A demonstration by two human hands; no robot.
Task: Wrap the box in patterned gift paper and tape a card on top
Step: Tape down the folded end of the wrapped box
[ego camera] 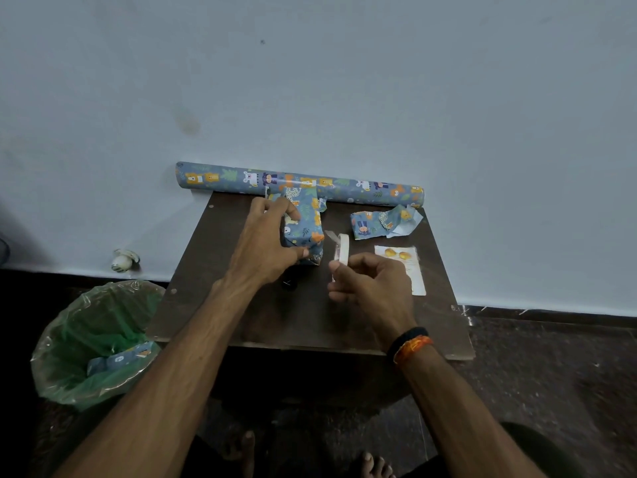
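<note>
Box: the box [303, 224] stands on the table [310, 322], papered, just in front of the roll [300, 182].
Left hand [265, 246]: fingers curled round the box's near end, pinning the fold.
Right hand [374, 282]: pinches the tape [342, 250], a short strip lifted.
Card [401, 269]: lies flat to the right, untaped.
Risk: the loose strip may stick to itself; easing the left grip could let the fold spring open.

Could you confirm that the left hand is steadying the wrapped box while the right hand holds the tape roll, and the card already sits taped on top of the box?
Not quite: in the head view the card lies on the table, right of the wrapped box, not on top. The rest holds: the left hand steadies the box and the right hand holds the tape roll.
</note>
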